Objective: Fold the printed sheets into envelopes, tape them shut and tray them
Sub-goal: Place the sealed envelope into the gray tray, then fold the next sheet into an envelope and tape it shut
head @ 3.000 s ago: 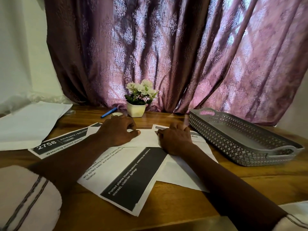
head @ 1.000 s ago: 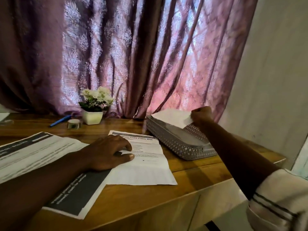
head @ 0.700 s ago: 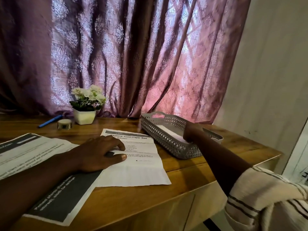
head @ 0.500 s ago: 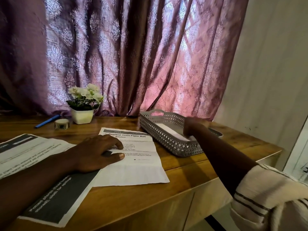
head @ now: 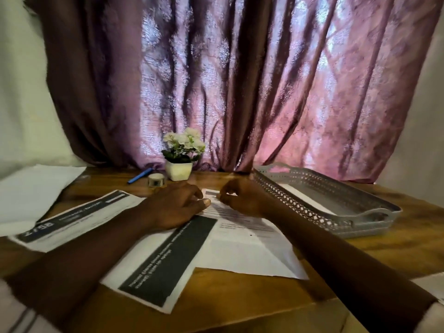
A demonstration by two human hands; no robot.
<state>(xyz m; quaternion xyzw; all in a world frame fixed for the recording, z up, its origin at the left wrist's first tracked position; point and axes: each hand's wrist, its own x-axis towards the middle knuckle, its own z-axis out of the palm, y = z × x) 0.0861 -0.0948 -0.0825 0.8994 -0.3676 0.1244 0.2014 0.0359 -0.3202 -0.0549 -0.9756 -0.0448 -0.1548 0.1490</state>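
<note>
A creased printed sheet (head: 242,239) lies in the middle of the wooden table. My left hand (head: 175,207) rests flat on its left side. My right hand (head: 242,197) hovers at its far edge with fingers curled, pinching or touching the top of the sheet. A second sheet with a dark band (head: 163,260) lies partly under it, nearer me. A third sheet numbered 2758 (head: 72,219) lies to the left. The grey perforated tray (head: 360,222) stands at the right with a folded white envelope (head: 307,200) lying in it. A tape roll (head: 156,180) sits beyond my hands.
A white pot of flowers (head: 179,170) and a blue pen (head: 140,175) stand at the back by the purple curtain. A stack of blank white paper (head: 33,191) covers the far left. The table's front edge runs close below my arms.
My right hand carried the folded envelope to the tray, laid it inside, let go and came back to the creased sheet. The view swung back left to the table's middle.
</note>
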